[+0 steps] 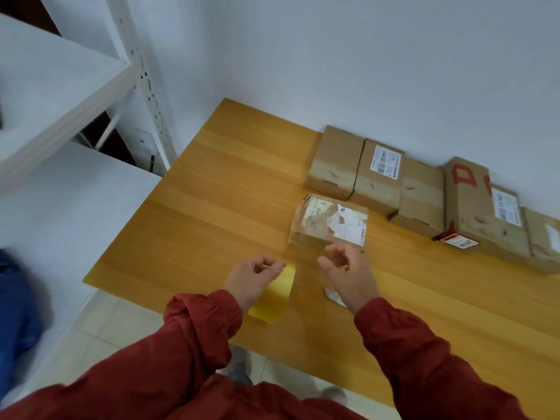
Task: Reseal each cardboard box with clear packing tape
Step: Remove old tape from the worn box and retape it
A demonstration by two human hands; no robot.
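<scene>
Hiding part of a small pale object (335,297) on the wooden table (212,183), the right hand (348,275) is held with fingers loosely curled and thumb apart; whether a clear strip of tape is pinched there cannot be told, since nothing transparent can be made out against the wood. The pale object itself is too covered to be identified. At the left hand (253,278), a yellowish strip (274,294) is pinched between thumb and fingertips, its lower end hanging down past the wrist; its far end is lost behind the fingers. Both red sleeves (200,334) are cut off by the near edge of the frame.

Just beyond the hands, a small cardboard box (328,221) is seen on the table, its top covered with a torn white label and wrinkled glossy film. Farther right, a row of boxes (424,192) is lined up along the white wall (363,71), touching one another, several bearing shipping labels and one marked in red; the last is cut off at the right edge. White metal shelving (60,95) is seen at the left, with a blurred blue shape (15,313) beneath it.
</scene>
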